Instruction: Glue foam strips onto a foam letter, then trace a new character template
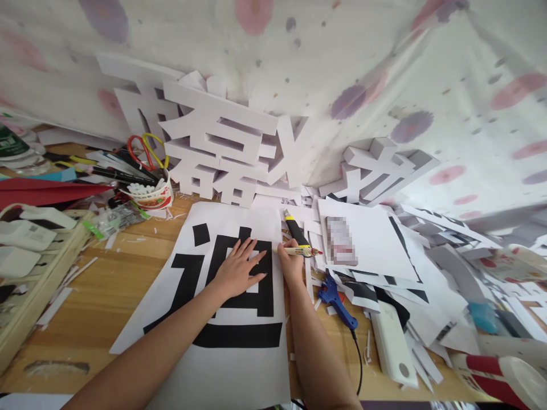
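Observation:
A white paper sheet (pixel 233 378) printed with a large black Chinese character lies on the wooden table. Flat on the character, my left hand (pixel 239 270) spreads its fingers and presses the sheet. My right hand (pixel 291 265) is closed around a slim pale pen (pixel 299 250) with a red end pointing right; its other tip meets the sheet's right edge, hidden by my fingers. Just beyond that hand lies a black and yellow utility knife (pixel 296 230). A blue glue gun (pixel 337 299) with a black cord rests to the right.
White cut-out foam characters (pixel 226 136) lean against the back curtain. A paper cup (pixel 156 196) holds white sticks, with red and yellow scissors (pixel 147 151) by it. On the right are a phone (pixel 341 240), stacked sheets, a white device (pixel 393 344) and a red-white cup (pixel 499 378).

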A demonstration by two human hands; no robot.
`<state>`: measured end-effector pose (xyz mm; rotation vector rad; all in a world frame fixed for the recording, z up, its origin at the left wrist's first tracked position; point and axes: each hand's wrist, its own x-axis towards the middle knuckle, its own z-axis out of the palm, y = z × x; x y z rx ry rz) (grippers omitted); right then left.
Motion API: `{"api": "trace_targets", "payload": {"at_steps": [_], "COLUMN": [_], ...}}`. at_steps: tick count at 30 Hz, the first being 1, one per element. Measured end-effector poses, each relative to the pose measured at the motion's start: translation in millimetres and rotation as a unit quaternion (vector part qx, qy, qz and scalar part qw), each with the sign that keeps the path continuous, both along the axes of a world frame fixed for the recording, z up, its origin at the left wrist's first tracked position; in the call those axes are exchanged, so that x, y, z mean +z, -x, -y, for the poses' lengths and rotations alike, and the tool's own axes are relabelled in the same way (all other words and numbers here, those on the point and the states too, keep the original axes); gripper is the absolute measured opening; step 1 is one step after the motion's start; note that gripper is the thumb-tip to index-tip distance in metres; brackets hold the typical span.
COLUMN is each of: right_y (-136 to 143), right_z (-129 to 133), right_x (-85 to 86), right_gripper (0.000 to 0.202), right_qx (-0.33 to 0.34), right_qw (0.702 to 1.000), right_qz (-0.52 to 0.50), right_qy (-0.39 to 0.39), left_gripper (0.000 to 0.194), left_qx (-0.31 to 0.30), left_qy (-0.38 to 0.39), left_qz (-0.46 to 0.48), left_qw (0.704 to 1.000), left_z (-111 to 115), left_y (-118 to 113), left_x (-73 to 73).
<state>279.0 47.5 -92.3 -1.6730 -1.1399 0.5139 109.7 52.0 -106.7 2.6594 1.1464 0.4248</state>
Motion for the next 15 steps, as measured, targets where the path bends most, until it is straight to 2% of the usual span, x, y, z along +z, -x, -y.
{"api": "trace_targets", "payload": {"at_steps": [15], "right_y": [-1.9], "right_z": [1.3], "right_x": [-2.1], "right_gripper": [0.02], "right_qx": [0.013], "right_qw": [1.0], "right_qz": [-0.003], "right_qy": [-0.004], "left_gripper": [0.059], "left_qx": [-0.001], "left_qy": [0.005], "left_qz": [-0.007], "left_qw": [1.0], "left_z": [-0.6], "left_y": [-0.2], "left_x": [1.4]}}
